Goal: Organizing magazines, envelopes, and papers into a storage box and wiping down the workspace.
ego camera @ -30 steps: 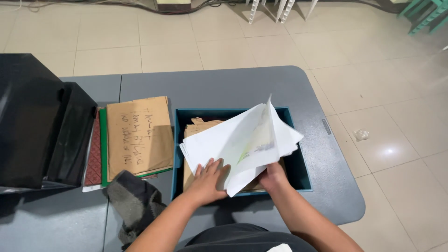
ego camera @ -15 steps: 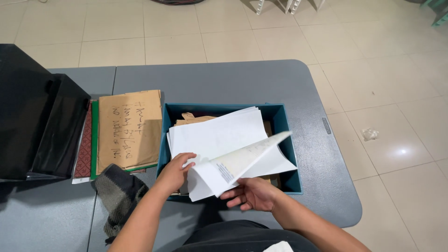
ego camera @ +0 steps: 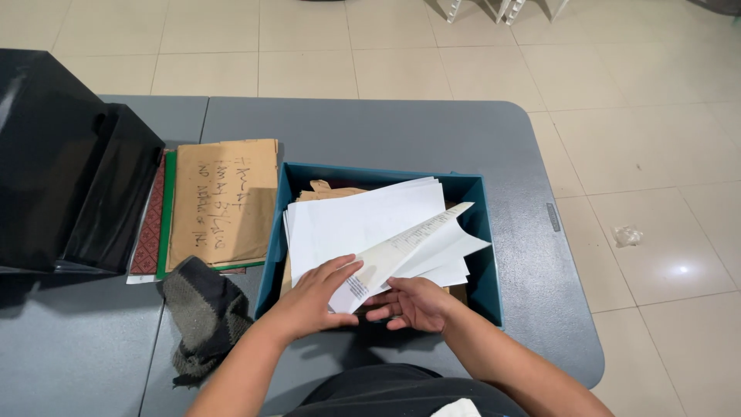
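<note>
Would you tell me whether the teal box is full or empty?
Nearly full: the teal box holds white papers stacked almost to its rim.
</note>
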